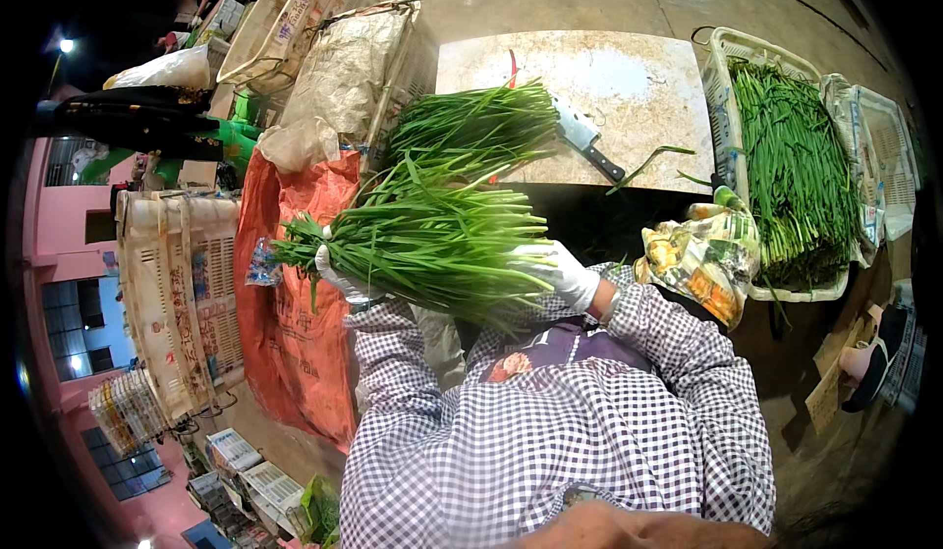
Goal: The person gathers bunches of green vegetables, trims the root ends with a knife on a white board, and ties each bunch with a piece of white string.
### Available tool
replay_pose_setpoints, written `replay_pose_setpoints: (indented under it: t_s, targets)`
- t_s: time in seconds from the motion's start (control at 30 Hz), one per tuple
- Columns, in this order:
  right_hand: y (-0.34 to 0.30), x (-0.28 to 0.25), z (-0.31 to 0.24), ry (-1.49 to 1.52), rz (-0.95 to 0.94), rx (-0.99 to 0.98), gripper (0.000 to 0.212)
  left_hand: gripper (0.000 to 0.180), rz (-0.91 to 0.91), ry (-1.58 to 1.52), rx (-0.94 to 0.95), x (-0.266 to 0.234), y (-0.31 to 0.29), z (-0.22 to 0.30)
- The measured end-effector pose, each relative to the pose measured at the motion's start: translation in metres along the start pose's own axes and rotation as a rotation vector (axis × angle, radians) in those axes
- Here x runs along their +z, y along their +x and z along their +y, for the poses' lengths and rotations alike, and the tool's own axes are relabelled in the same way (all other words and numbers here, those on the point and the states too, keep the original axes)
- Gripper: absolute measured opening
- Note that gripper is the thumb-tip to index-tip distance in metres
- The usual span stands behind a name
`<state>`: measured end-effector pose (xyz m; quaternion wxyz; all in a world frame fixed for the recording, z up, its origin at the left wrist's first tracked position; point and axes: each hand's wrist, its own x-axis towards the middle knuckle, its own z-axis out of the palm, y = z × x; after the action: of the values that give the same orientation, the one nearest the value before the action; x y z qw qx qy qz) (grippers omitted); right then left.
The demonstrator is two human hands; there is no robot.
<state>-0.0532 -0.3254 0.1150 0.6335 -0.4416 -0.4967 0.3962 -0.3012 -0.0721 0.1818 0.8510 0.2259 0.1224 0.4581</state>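
A thick bunch of garlic chives lies sideways between my two white-gloved hands, in front of my chest. My left hand is closed round the leafy green end. My right hand grips the pale cut-stem end, its fingers partly hidden by stalks. Just beyond the bunch, more garlic chives are heaped on the left of a worn white board. A cleaver with a black handle rests beside that heap. A thin red item, its kind unclear, sticks up behind the heap.
To the right stands a white plastic crate packed with chives. A printed yellow-and-white bag sits between it and me. On my left hangs an orange-red sack, with a covered crate behind it and stacked crates farther out.
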Motion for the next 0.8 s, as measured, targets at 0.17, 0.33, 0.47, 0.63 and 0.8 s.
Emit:
replay_pose_setpoints:
  t_s: [0.17, 0.33, 0.47, 0.63, 0.8]
  targets:
    - [0.002, 0.008, -0.004, 0.559, 0.145, 0.427, 0.023, 0.038, -0.187, -0.034, -0.073, 0.012, 0.003, 0.004]
    - [-0.002, -0.022, -0.003, 0.089, -0.028, 0.431, 0.023, 0.027, -0.009, 0.107, -0.015, 0.013, 0.001, 0.003]
    - [-0.023, -0.088, 0.007, -1.028, -0.267, 0.551, 0.025, 0.029, 0.148, 0.179, 0.002, 0.009, 0.0, 0.007]
    - [-0.027, -0.071, -0.031, -1.142, -0.031, 0.374, 0.024, 0.031, 0.195, 0.027, -0.006, -0.019, -0.001, 0.01]
    - [-0.009, -0.013, -0.013, 0.38, -0.156, 0.558, 0.045, 0.035, 0.04, 0.007, -0.014, -0.012, 0.002, 0.0]
